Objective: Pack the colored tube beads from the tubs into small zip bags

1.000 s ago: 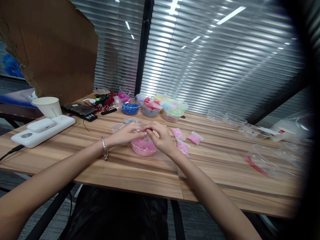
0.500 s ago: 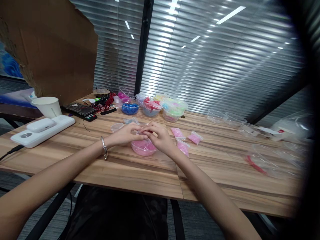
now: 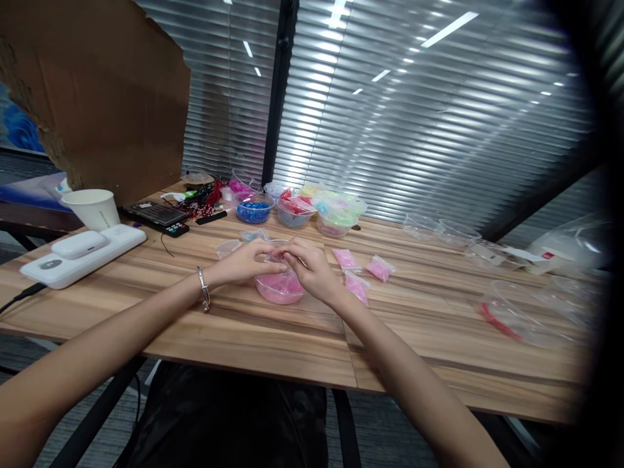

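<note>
A clear round bowl (image 3: 279, 298) with pink contents stands on the wooden table in front of me. Over its rim, my left hand (image 3: 256, 260) and my right hand (image 3: 308, 265) meet, fingers bent and thumbs close together. Between them is a small clear plastic bag (image 3: 279, 259), pinched by both hands and mostly covered by the fingers. Just right of the bowl lie small bags of pink beads: one at the back (image 3: 346, 259), one farther right (image 3: 380, 268) and one nearer (image 3: 357, 287). Small clear bags (image 3: 227, 248) lie behind my left hand.
Bowls of blue (image 3: 253, 209), red (image 3: 296, 207) and pale green (image 3: 338, 214) material line the back. At left are a paper cup (image 3: 92, 207), a white power strip (image 3: 88, 255), a remote (image 3: 176, 229) and a cardboard sheet (image 3: 117, 97). Clear containers (image 3: 517, 312) stand at right.
The fingers of my right hand have shifted slightly, its thumb and fingertips moving a little apart from the left thumb. The bowl and the pink bags stay put.
</note>
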Demonstrator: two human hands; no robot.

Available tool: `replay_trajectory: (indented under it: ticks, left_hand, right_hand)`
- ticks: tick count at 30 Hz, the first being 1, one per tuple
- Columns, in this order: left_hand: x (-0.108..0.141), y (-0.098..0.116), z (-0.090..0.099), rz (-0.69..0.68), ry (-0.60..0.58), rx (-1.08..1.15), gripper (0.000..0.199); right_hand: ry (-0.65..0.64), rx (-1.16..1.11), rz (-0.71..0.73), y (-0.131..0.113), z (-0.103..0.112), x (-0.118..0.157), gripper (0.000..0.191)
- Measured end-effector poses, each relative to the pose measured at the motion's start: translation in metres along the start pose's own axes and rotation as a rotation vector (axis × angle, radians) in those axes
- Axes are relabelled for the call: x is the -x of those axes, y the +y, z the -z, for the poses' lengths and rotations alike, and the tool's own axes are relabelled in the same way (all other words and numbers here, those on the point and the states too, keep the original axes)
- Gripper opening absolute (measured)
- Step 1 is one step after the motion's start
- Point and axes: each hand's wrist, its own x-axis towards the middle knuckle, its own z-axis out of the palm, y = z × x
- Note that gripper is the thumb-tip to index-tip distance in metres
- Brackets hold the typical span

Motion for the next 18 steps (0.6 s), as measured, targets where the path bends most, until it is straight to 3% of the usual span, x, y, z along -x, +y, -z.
replay_trajectory:
  ticks: [18]
  left_hand:
    - [0.0006, -0.0045, -0.0015, -0.025, 0.021, -0.043, 0.035]
  right_hand:
    - [0.116, -0.022, -0.032, -0.0007, -0.0046, 0.0003, 0.011]
